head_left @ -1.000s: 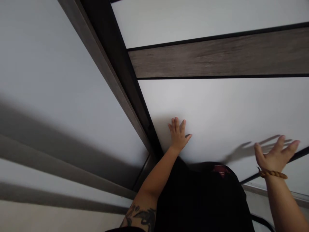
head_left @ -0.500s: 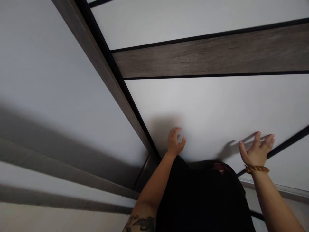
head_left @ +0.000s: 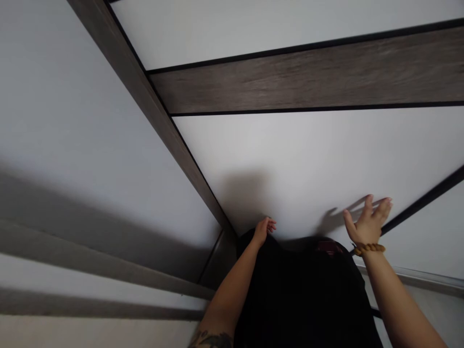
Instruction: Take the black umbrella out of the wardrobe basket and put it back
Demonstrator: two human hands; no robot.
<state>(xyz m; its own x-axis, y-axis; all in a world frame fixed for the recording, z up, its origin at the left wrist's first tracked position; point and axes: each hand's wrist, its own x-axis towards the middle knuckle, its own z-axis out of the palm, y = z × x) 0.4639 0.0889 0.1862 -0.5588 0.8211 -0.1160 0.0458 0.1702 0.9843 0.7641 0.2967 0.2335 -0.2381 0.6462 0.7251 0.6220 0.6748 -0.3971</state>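
A large white sliding door panel (head_left: 311, 159) with a brown wood-grain band (head_left: 290, 84) and black trim fills the view in front of me. My right hand (head_left: 368, 220), with a braided yellow-brown bracelet (head_left: 369, 249) at the wrist, rests on the lower part of the panel near the slanted black strip (head_left: 422, 200). Its fingers are spread and it holds nothing. Close to my black shirt (head_left: 308, 295) is my left hand (head_left: 265, 229), its fingers loosely bent and slightly apart with nothing in them. Whether it touches the panel I cannot tell.
A wood-grain upright (head_left: 155, 116) runs along the door's left edge. Left of it stands a pale grey side wall (head_left: 90, 125), with grey and white bands (head_left: 90, 266) below. A light metal track (head_left: 424, 275) lies at the lower right.
The door has slid left, and the wide black gap beside the upright has narrowed to a thin line. My right hand moved left with it. My left hand dropped toward my body.
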